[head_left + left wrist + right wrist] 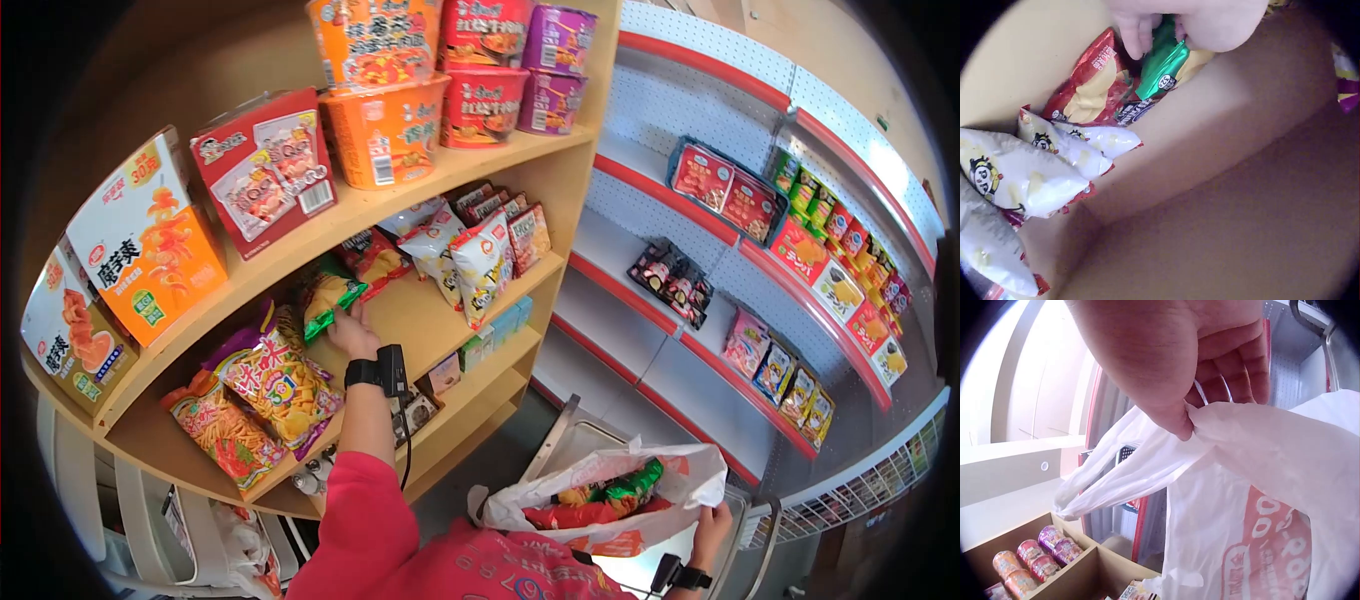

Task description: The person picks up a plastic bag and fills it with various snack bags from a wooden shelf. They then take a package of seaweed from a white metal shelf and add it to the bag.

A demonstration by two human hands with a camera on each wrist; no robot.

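On the middle shelf of the wooden rack, my left hand (352, 333) grips a green bag of chips (328, 303) by its edge. The left wrist view has the fingers around the top of that green bag, beside a red bag of chips (1088, 87). My right hand (712, 530) pinches the rim of a white plastic carrier bag (700, 475), thumb on one side and curled fingers on the other. Inside the carrier bag lie a green snack bag (632, 487) and something red. Red printing (1266, 544) marks its side in the right wrist view.
Large snack bags (275, 385) lie left of my left hand; white chip bags (480, 265) stand to its right. Instant noodle tubs (385, 130) and snack boxes (160, 240) line the shelf above. A metal cart (560, 430) sits beneath the carrier bag, before white shelving with red edges (620, 290).
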